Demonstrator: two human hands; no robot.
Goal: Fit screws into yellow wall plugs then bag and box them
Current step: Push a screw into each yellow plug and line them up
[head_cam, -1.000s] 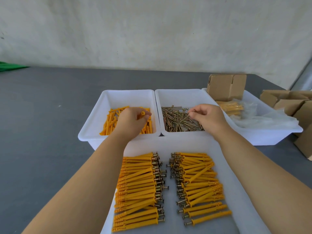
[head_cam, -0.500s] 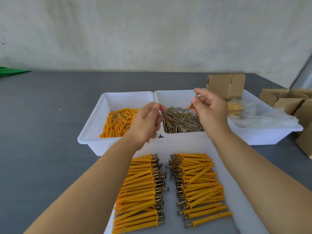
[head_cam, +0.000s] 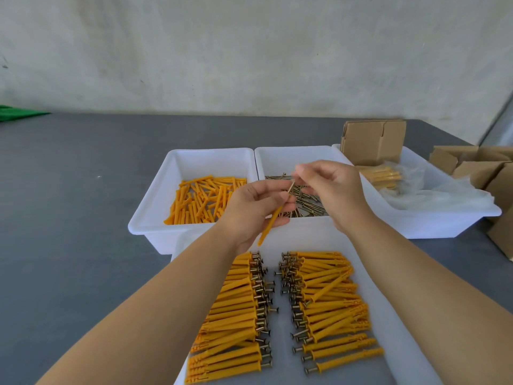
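Observation:
My left hand (head_cam: 254, 208) grips a yellow wall plug (head_cam: 271, 222) that slants down toward me. My right hand (head_cam: 330, 190) pinches a brass screw (head_cam: 291, 187) whose tip meets the plug's upper end. Both hands hover over the near edge of the screw bin (head_cam: 294, 155). Loose yellow plugs (head_cam: 204, 200) lie in the left white bin (head_cam: 155, 207). On the white tray (head_cam: 399, 323) in front of me lie two rows of fitted plugs, a left row (head_cam: 233, 315) and a right row (head_cam: 330, 304), screw heads facing the middle.
A third white bin (head_cam: 444, 220) at the right holds a folded cardboard box (head_cam: 372, 141), bagged plugs (head_cam: 380, 175) and clear plastic bags (head_cam: 433, 195). More cardboard boxes (head_cam: 483, 168) stand at the far right on the grey table (head_cam: 69, 204). A green thing (head_cam: 16, 112) lies far left.
Both hands lifted out of the bins and came together: the left brought up a yellow plug, the right a screw, and the screw tip now meets the plug's end.

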